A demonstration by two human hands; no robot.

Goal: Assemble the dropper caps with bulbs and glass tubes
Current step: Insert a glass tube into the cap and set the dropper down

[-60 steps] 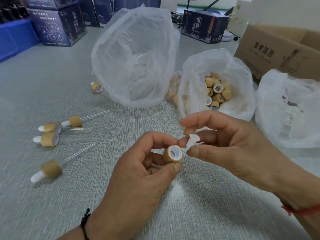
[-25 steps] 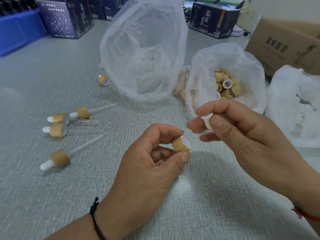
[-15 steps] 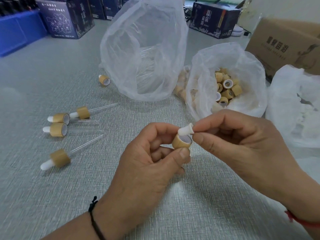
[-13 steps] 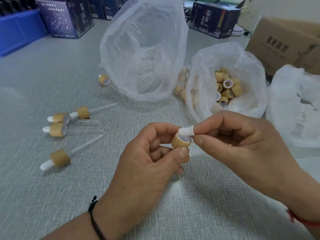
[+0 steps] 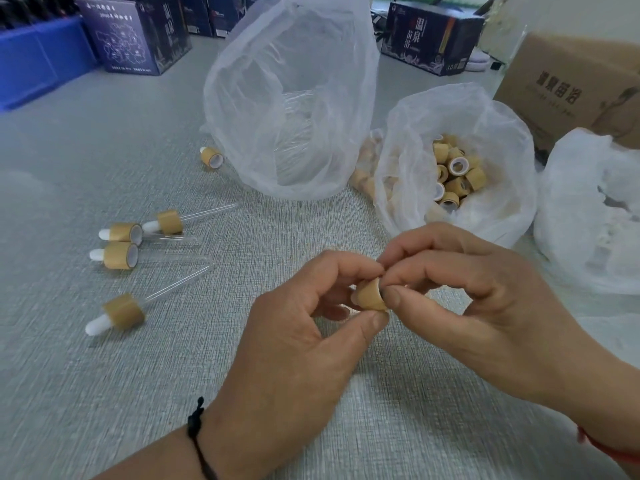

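Fingers and thumb of left hand (image 5: 294,344) pinching small tan wood-grain cylindrical dropper cap (image 5: 372,295) above grey table (image 5: 104,393); right hand (image 5: 485,306) fingertips curled, pressing against cap's open end.

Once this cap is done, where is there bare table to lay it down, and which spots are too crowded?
Bare table lies in front of the finished droppers, beside the left hand. Another bare stretch sits behind them, toward the blue bin. Crowded: the strip behind the hands, where the tube bag, cap bag and third bag sit close together.
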